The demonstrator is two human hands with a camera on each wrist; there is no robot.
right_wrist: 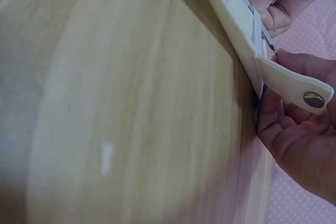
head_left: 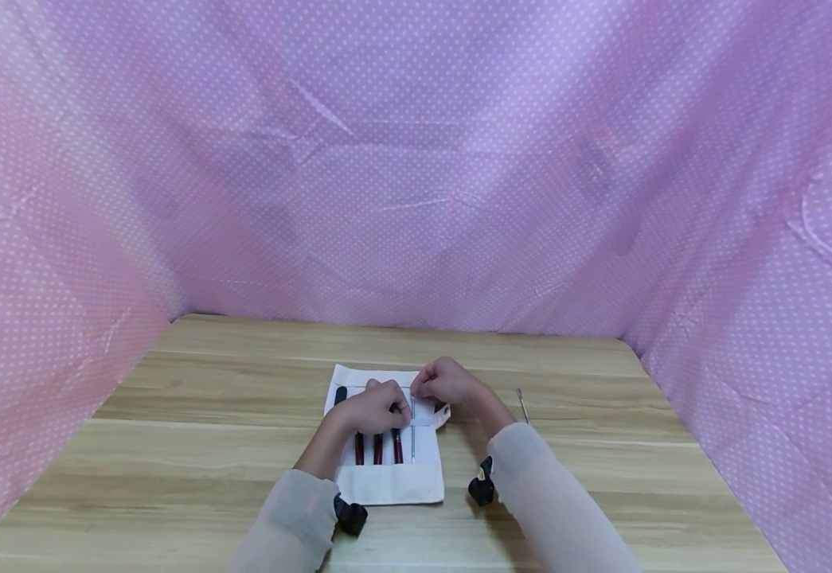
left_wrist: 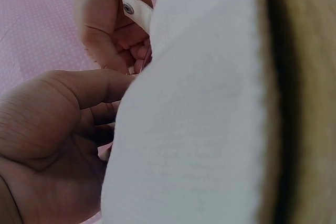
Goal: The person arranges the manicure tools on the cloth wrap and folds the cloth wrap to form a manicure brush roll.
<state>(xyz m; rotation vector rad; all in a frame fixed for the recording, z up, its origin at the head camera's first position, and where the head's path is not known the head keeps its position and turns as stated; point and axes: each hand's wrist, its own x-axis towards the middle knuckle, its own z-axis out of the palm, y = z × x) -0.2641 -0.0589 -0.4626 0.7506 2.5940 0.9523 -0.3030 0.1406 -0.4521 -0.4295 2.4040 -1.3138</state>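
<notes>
A white cloth tool pouch [head_left: 390,484] lies unfolded on the table, holding several tools with dark red handles [head_left: 377,450] in a row. Beside them runs a slim metal tool [head_left: 413,442], its lower end in the pouch's bottom pocket. My right hand [head_left: 447,380] pinches its upper end at the pouch's far right. Over the middle of the pouch, my left hand [head_left: 375,407] has thumb and fingers curled at the pale elastic band [right_wrist: 256,30], pinching it near the slim tool. A strap with a metal snap [right_wrist: 314,99] sticks out beside my right hand.
Another slim metal tool [head_left: 523,406] lies on the wooden table [head_left: 208,446], right of the pouch and partly behind my right sleeve. Pink dotted cloth [head_left: 416,199] hangs around the back and sides of the table.
</notes>
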